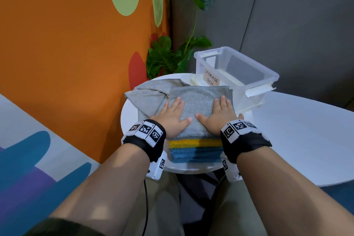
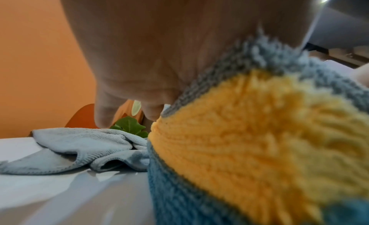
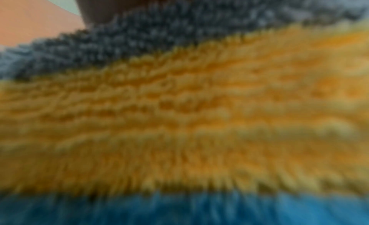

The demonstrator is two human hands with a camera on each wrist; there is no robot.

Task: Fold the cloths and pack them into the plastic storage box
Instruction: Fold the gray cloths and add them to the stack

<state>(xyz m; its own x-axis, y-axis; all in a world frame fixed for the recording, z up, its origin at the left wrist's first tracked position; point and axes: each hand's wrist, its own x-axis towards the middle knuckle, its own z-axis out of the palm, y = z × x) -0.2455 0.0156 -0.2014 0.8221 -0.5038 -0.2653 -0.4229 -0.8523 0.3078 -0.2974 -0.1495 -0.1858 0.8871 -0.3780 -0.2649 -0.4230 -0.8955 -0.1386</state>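
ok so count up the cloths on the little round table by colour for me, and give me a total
Grey terry cloths: 2, one folded on top of the stack, one loose and unfolded beside it
Yellow terry cloth in the stack: 1
Blue terry cloth at the bottom of the stack: 1
Total: 4 cloths showing

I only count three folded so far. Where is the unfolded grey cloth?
In the head view the unfolded grey cloth lies crumpled on the small round table, left of the folded stack, beside the left hand.
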